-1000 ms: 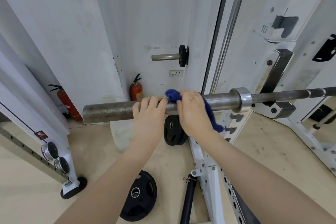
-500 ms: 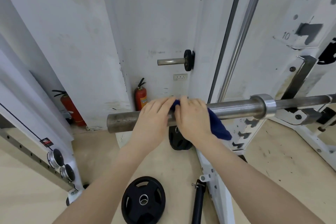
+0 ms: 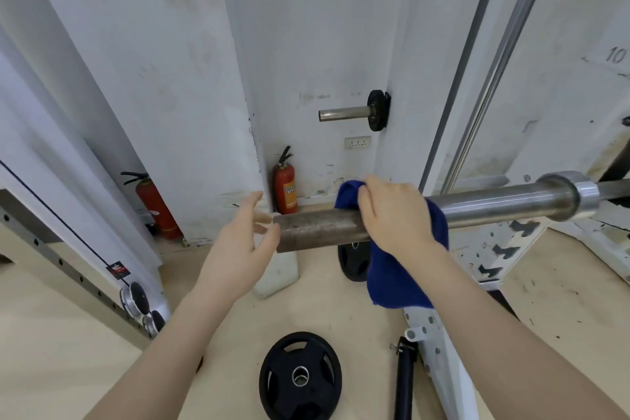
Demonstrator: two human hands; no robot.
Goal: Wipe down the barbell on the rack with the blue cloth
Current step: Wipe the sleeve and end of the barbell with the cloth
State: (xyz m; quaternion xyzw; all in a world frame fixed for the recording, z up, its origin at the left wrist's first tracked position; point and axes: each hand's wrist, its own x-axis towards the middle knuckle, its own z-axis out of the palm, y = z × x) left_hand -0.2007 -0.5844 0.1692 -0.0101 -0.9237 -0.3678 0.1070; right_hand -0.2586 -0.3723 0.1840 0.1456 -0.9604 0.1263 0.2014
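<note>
Head view: barbell (image 3: 504,203) laid horizontal on rack (image 3: 439,344), rusty sleeve end pointed left. Blue cloth (image 3: 399,269) draped over sleeve, clamped onto it by right hand (image 3: 395,218). Left hand (image 3: 238,249) held open, fingers spread, at bar end. Black weight plate (image 3: 300,377) seen on floor below; red fire extinguisher (image 3: 284,186) against wall.
</note>
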